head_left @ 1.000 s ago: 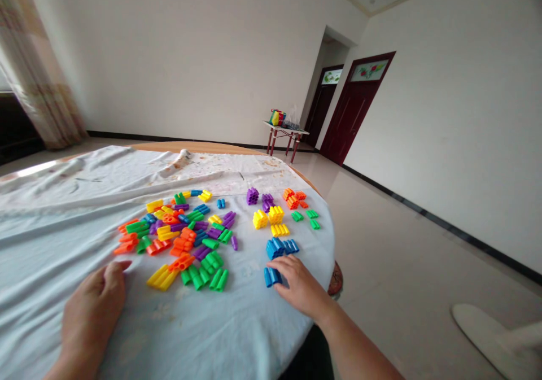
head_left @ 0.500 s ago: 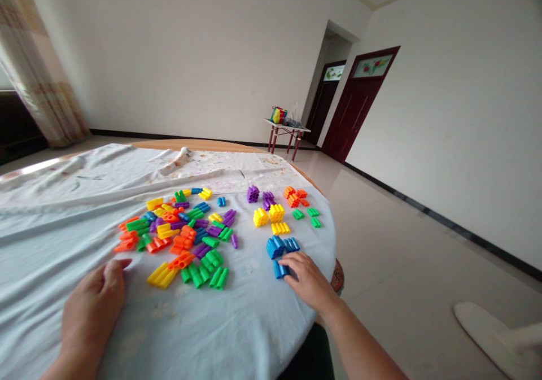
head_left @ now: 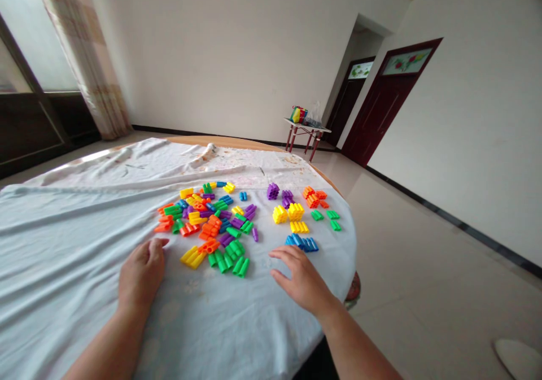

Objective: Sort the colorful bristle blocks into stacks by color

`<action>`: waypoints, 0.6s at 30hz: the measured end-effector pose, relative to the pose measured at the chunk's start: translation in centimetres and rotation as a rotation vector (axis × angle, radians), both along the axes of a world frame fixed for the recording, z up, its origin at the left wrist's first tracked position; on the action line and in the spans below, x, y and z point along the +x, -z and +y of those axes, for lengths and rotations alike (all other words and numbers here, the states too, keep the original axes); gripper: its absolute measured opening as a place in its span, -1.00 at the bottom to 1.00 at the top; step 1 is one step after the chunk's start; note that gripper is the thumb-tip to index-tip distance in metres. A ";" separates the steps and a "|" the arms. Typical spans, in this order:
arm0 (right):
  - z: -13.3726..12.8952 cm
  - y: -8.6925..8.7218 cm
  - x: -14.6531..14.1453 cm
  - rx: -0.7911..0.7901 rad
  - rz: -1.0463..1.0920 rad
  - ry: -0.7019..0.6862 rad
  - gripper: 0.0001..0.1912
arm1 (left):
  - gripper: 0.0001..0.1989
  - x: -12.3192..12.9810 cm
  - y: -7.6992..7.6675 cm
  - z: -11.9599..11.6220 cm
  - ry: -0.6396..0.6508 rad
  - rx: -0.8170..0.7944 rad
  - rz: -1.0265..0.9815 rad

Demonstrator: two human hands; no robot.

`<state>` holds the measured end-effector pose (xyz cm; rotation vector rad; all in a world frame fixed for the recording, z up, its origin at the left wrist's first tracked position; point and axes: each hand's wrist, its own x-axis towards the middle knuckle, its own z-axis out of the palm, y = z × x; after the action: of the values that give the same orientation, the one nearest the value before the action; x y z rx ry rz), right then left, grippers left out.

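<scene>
On the pale blue cloth lies a mixed heap of plastic tube-shaped building blocks [head_left: 212, 227] in orange, green, yellow, blue and purple. My left hand [head_left: 141, 270] rests on the cloth just left of the heap, fingers loosely bent, with nothing visible in it. To the right, my right hand [head_left: 302, 278] hovers low with thumb and fingers apart and holds nothing. Just beyond its fingers sit blue blocks [head_left: 302, 243], partly covered by the hand. Behind them are yellow blocks [head_left: 288, 214], purple blocks [head_left: 279, 195], orange blocks [head_left: 315, 197] and green blocks [head_left: 332, 216], grouped by colour.
The round table is covered by a wrinkled cloth [head_left: 203, 326], its right edge curving past my right arm. A stool [head_left: 353, 288] shows beside that edge. Farther back stands a small table [head_left: 307, 125] with bags on it, near dark red doors [head_left: 392, 97].
My right hand has come away from the blue block it was touching and moved left, its fingers spreading. The blue blocks now sit close together. The view has turned left; my left hand stays beside the heap.
</scene>
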<state>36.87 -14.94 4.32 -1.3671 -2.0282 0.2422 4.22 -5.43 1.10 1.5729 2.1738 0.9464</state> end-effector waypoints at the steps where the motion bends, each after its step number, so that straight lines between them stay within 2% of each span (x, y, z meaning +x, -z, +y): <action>1: 0.7 -0.1 -1.2 -0.002 0.004 -0.033 -0.70 | -0.53 0.0 0.0 0.0 0.001 0.000 -0.007; 4: 3.3 0.0 -4.2 -0.022 0.002 -0.060 -0.72 | -0.53 0.1 -0.1 -0.1 0.000 -0.004 -0.030; 9: 6.8 0.9 -7.0 -0.113 -0.106 0.033 -0.75 | -0.53 0.2 -0.3 0.0 -0.004 -0.001 -0.046; 14: 7.8 1.9 -7.4 -0.192 -0.135 -0.002 -0.67 | -0.53 0.1 -0.2 0.0 0.006 -0.003 -0.060; 18: 7.6 1.5 -6.4 -0.177 -0.111 -0.018 -0.70 | -0.51 0.0 0.0 0.1 0.001 -0.026 -0.067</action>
<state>30.47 -7.32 2.86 -1.4999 -2.1533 0.3682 4.25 -5.31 1.13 1.5082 2.1316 0.9529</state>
